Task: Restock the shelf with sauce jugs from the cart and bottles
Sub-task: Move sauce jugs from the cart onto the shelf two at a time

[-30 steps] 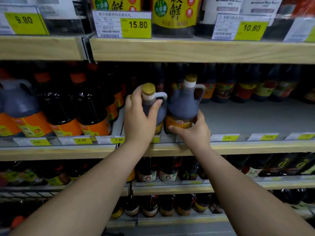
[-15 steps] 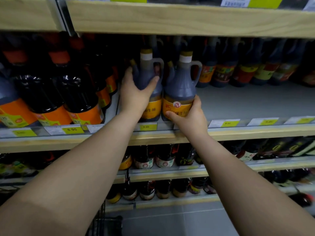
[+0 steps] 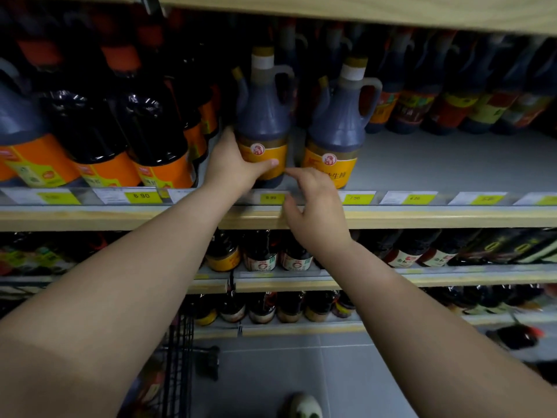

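Two dark sauce jugs with yellow labels, gold caps and side handles stand upright at the front of the middle shelf [image 3: 422, 218]. My left hand [image 3: 233, 167] grips the left jug [image 3: 262, 116] low on its label, thumb across the front. The right jug [image 3: 337, 128] stands free beside it. My right hand [image 3: 313, 206] hangs in front of the shelf edge below the right jug, fingers loosely apart, holding nothing.
Dark bottles with orange labels [image 3: 156, 140] fill the shelf to the left of the jugs. A bare grey stretch of shelf [image 3: 452, 164] lies to the right, with bottles at its back. Lower shelves hold small bottles [image 3: 262, 257]. A black wire cart [image 3: 177, 363] stands at the lower left.
My right hand has let go of the right jug and dropped to the shelf edge. My left hand slid down the left jug to its label. The view tilted downward.
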